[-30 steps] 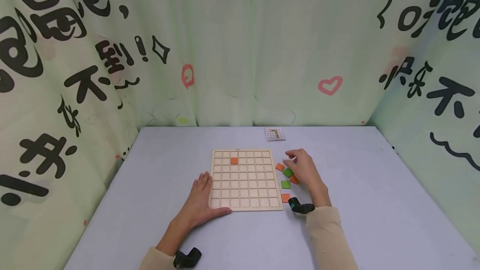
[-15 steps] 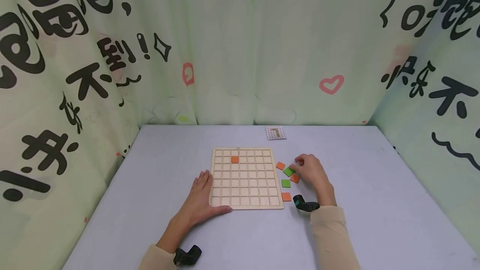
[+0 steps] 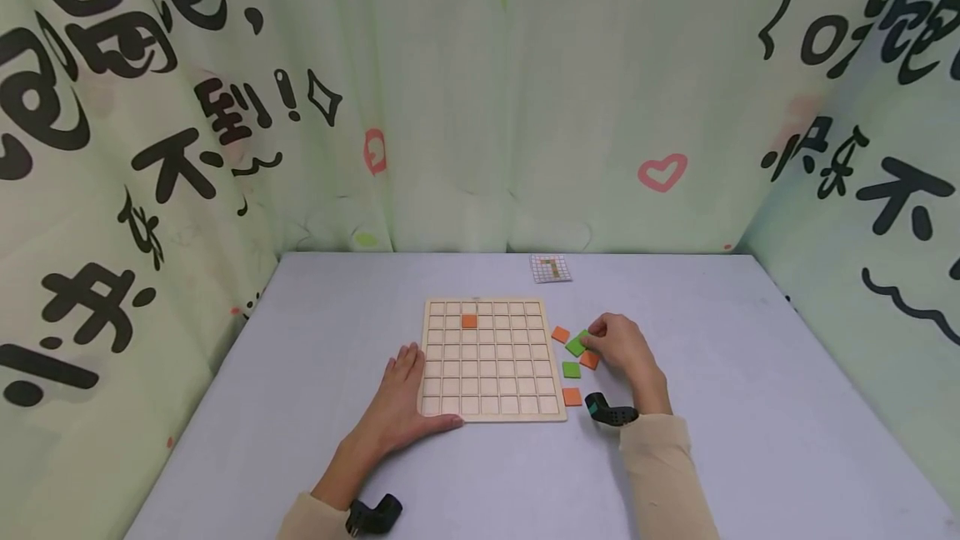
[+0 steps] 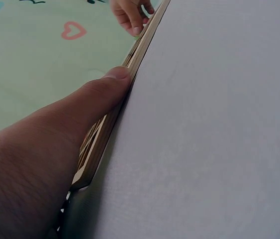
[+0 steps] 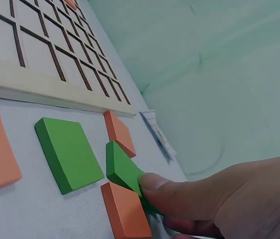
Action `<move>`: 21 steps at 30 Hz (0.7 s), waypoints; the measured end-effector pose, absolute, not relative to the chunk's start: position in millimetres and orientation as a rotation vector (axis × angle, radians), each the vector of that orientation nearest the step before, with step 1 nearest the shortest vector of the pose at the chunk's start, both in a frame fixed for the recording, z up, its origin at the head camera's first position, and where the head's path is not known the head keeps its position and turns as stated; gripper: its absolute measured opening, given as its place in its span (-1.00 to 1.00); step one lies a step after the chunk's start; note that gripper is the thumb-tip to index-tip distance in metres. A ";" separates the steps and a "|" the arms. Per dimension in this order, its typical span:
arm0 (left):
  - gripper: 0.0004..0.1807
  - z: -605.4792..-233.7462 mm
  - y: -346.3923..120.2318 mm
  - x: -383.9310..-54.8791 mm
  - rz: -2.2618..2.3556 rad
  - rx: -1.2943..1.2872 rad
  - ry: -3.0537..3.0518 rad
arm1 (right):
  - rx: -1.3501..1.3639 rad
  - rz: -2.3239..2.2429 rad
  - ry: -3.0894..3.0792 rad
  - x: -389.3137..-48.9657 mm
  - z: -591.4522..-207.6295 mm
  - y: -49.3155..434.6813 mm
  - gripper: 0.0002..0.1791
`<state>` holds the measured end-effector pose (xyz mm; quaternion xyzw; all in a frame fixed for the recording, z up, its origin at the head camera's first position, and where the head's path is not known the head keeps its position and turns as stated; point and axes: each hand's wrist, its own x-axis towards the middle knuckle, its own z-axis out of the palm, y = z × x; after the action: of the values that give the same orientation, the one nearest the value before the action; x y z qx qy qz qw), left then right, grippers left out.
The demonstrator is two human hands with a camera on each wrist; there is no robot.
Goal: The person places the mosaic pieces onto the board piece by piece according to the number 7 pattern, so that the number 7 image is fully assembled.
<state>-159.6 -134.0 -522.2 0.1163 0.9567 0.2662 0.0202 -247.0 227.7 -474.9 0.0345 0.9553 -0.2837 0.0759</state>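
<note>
My left hand point(image 3: 402, 398) lies spread at the near left corner of a wooden grid board point(image 3: 487, 417), fingers straight along its left side. Its thumb point(image 4: 111, 85) rests on the board's near edge in the left wrist view. One orange tile point(image 3: 468, 321) sits in a cell of the grid's top row. To the right of the board, my right hand point(image 3: 621, 346) pinches a green square tile point(image 5: 124, 167), thumb on its upper face. That tile is tilted among two orange tiles, one point(image 5: 126, 211) nearer and one point(image 5: 119, 130) farther. The fingers under it are mostly hidden.
Another green tile point(image 3: 572, 370) and an orange tile point(image 3: 572, 397) lie flat by the board's right edge. A small card with a printed grid point(image 3: 551, 268) is at the table's far edge. Curtains point(image 3: 450, 107) with black writing surround the table point(image 3: 750, 440).
My right hand first draws back slightly toward the right and nearer, then its thumb and fingers close on the green tile, which is now tilted. The left hand stays put on the board.
</note>
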 end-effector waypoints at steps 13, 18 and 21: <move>0.40 -522.0 -133.7 -160.0 0.843 0.359 2.966 | 0.123 -0.882 2.847 -246.6 -473.3 226.7 -0.63; 0.40 -522.3 -133.3 -159.6 0.852 0.360 2.972 | 0.125 -0.876 2.850 -246.4 -474.0 225.0 -0.66; 0.40 -522.6 -133.1 -159.7 0.845 0.361 2.978 | 0.122 -0.878 2.852 -246.7 -473.7 224.0 -0.67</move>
<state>-159.7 -133.1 -522.6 0.1159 0.9555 0.2710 0.0127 -246.7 224.0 -473.7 0.0408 0.9521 -0.2932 0.0771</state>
